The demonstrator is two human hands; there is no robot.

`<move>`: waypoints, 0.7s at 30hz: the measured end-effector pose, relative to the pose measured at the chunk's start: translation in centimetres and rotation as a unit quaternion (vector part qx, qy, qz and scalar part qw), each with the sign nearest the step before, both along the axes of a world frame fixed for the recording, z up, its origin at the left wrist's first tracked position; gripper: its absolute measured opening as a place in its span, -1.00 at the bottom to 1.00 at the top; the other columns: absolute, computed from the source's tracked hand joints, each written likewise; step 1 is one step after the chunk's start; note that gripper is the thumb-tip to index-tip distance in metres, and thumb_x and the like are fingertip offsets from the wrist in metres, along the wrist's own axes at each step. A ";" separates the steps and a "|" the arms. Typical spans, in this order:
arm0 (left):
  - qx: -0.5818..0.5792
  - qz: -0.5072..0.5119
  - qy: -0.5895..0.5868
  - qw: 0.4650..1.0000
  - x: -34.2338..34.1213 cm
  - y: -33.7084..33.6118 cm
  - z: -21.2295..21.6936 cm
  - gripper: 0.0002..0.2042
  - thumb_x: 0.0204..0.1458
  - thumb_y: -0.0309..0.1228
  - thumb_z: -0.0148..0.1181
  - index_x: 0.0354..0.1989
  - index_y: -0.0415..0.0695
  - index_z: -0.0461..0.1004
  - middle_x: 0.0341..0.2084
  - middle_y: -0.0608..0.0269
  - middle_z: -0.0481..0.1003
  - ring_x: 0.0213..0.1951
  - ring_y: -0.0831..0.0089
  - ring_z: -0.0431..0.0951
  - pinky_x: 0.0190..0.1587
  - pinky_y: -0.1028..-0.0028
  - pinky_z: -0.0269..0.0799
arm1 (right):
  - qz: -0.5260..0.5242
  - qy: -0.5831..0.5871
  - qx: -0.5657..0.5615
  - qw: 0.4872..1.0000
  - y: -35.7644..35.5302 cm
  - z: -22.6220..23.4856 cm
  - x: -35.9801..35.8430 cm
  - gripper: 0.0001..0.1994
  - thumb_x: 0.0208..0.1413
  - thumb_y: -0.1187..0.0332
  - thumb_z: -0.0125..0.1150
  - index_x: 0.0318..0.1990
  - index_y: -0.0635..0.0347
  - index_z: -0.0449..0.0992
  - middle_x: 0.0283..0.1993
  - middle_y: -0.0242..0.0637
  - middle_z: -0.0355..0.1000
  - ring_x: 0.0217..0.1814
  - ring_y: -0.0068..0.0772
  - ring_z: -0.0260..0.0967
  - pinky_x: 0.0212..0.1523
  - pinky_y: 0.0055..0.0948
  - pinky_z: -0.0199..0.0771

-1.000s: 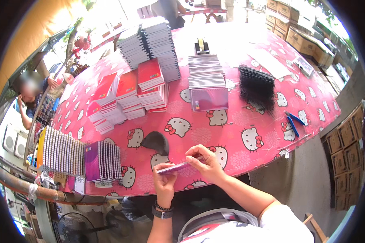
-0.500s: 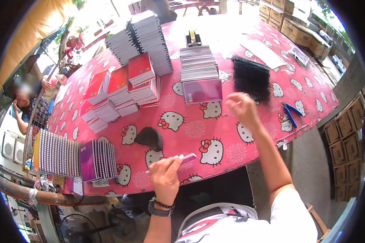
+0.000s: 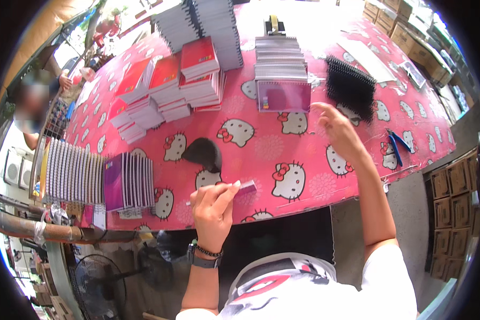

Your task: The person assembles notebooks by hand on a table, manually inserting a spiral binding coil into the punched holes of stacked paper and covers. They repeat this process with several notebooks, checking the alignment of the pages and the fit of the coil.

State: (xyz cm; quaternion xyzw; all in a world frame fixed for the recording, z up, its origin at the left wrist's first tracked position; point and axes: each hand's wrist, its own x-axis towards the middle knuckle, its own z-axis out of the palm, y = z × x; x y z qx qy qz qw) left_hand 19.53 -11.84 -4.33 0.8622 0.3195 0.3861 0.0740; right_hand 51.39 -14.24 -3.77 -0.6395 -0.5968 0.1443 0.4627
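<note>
Across the middle of the frame, the pink-clothed desk (image 3: 266, 149) carries tall columns of spiral-bound notebooks (image 3: 218, 37) at upper left; a forearm's knock could topple them. Red notebooks (image 3: 197, 56) beside them sit in uneven tiers, so a bump might slide some off. At upper centre, the purple-fronted notebook stack (image 3: 285, 97) could fan apart if tugged from its front. Black binding coils (image 3: 351, 88) at upper right might snag a passing sleeve. The right hand (image 3: 338, 130), loosely curled and apparently holding nothing, is just beside that stack; I cannot tell whether they touch. At lower centre, the left hand (image 3: 213, 210) pinches a thin purple booklet (image 3: 248, 188) near the desk's front edge; a slack grip could drop it. Room for moving lies between booklet and stack; rightward, blue-handled cutters (image 3: 397, 146) narrow it.
</note>
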 end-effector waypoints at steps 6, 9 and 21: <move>-0.010 0.027 -0.015 0.999 0.1 0.0 0.0 -0.79 -0.18 -0.47 0.28 -0.30 -0.01 0.58 -0.45 0.40 0.48 -0.34 0.42 0.43 -0.24 0.40 0.22 | 0.242 0.035 -0.016 0.970 -1.3 1.4 -9.5 -0.73 -0.11 0.59 0.21 -0.19 0.19 0.47 -0.24 -0.22 0.40 -0.28 -0.28 0.38 -0.31 -0.40 0.40; -0.020 0.021 -0.012 1.000 0.0 0.0 0.3 -0.79 -0.19 -0.47 0.28 -0.31 -0.01 0.58 -0.45 0.40 0.48 -0.34 0.42 0.43 -0.24 0.40 0.22 | 0.258 0.057 -0.014 0.964 -0.9 1.1 -10.2 -0.77 -0.12 0.60 0.22 -0.24 0.23 0.46 -0.29 -0.25 0.37 -0.30 -0.26 0.38 -0.33 -0.40 0.40; -0.020 0.009 -0.017 1.000 -0.1 -0.1 0.3 -0.79 -0.19 -0.53 0.26 -0.32 -0.01 0.58 -0.46 0.38 0.48 -0.33 0.41 0.44 -0.23 0.41 0.22 | 0.332 0.004 -0.060 0.941 0.2 0.7 -9.7 -0.87 0.02 0.55 0.10 -0.24 0.30 0.46 -0.34 -0.14 0.39 -0.31 -0.24 0.39 -0.33 -0.36 0.40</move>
